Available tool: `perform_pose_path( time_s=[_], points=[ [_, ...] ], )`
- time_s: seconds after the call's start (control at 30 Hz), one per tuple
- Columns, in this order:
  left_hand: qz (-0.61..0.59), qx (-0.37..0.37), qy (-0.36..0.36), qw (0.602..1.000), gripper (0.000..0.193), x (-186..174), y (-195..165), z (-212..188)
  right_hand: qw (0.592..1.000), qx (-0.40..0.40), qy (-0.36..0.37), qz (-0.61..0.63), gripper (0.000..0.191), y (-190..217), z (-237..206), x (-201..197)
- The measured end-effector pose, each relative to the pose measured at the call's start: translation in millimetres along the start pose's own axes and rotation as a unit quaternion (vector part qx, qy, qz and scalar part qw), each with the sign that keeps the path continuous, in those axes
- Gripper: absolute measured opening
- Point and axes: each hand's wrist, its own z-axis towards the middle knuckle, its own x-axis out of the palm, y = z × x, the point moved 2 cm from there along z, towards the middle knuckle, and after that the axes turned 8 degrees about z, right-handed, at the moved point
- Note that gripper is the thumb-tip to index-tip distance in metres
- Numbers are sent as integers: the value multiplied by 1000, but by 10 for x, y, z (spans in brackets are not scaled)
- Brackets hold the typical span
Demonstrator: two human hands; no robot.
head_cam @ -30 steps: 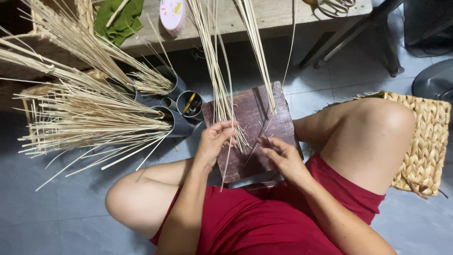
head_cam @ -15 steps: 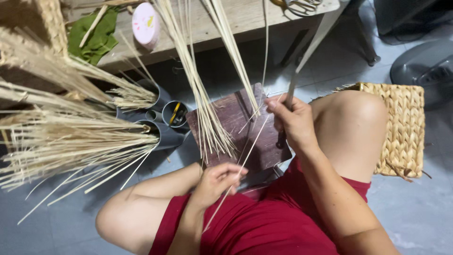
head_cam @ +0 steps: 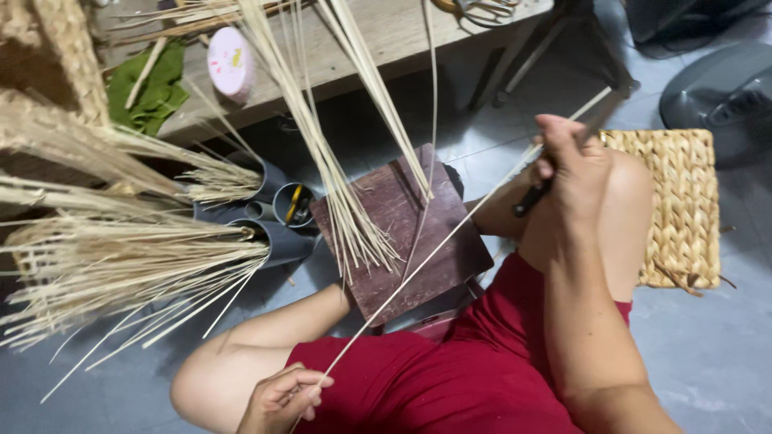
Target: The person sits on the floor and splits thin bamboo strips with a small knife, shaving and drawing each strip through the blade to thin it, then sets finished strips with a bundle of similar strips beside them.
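step: scraping strip (head_cam: pixel 434 255) | right hand (head_cam: pixel 572 165) grips knife (head_cam: pixel 532 199) | left hand (head_cam: pixel 283 399) pinches strip end | next: needs steady tension

Two hands: the left hand (head_cam: pixel 283 395) and the right hand (head_cam: pixel 572 161) each pinch one long pale reed strip (head_cam: pixel 450 237). One dark wooden board (head_cam: pixel 402 233). One woven straw mat (head_cam: pixel 675 209). One wooden table (head_cam: pixel 378 32). One pink round container (head_cam: pixel 229 64). One green cloth (head_cam: pixel 153 92). Three grey tubes (head_cam: pixel 277 209) holding reed bundles.
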Motion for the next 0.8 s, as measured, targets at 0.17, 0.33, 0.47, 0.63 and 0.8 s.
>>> perform_pose_path(
  time_s=[0.17, 0.33, 0.47, 0.63, 0.8],
  points=[
    [-71, 16, -99, 992, 21, -78, -269, -49, 999, 16, -6, 39, 30, 128, 10, -46],
    [-3, 132, -241, 961, 20, -63, -974, 545, 998, 31, 44, -18, 26, 77, -79, 16],
    [-144, 111, -251, 951, 25, -99, -1418, 1325, 994, 85, 45, -43, 29, -100, -175, 123],
    [-168, 112, -280, 938, 26, -90, -1740, 2165, 988, 114, 69, -75, 33, -251, -243, 210],
    [131, 209, -454, 856, 44, 56, -1806, 2288, 977, 154, 93, -111, 39, -389, -298, 255]
  ],
)
